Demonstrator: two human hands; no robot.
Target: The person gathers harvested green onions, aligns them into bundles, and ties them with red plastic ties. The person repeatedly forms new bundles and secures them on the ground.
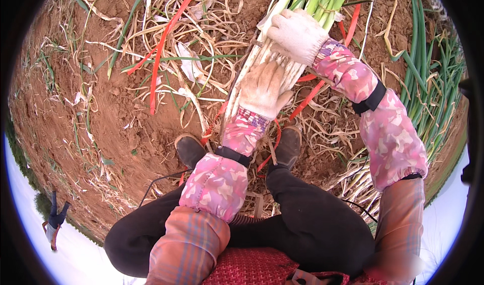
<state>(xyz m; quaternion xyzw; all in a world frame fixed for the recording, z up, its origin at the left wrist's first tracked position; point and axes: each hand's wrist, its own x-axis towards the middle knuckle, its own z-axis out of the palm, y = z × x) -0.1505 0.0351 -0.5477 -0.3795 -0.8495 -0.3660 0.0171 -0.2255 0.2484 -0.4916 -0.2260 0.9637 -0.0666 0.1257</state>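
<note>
A thick bundle of scallions lies before me, its white stalks (290, 73) towards my feet and its green leaves (321, 3) running to the top edge. My right hand (297, 35), in a pale work glove, is curled over the stalks just below the leaves. Lower down, my left hand (262, 90), gloved and stained brown, rests palm down on the white stalks with its thumb apart. Red plastic ribbon (308, 99) passes beside the bundle and out from under it. Both hands partly hide the stalks.
More scallions (435, 84) are piled along the right side. Dry leaves (215, 31) and another red ribbon (160, 50) litter the brown soil on the left. My shoes (287, 145) flank the bundle's lower end. A person (55, 224) stands far off at lower left.
</note>
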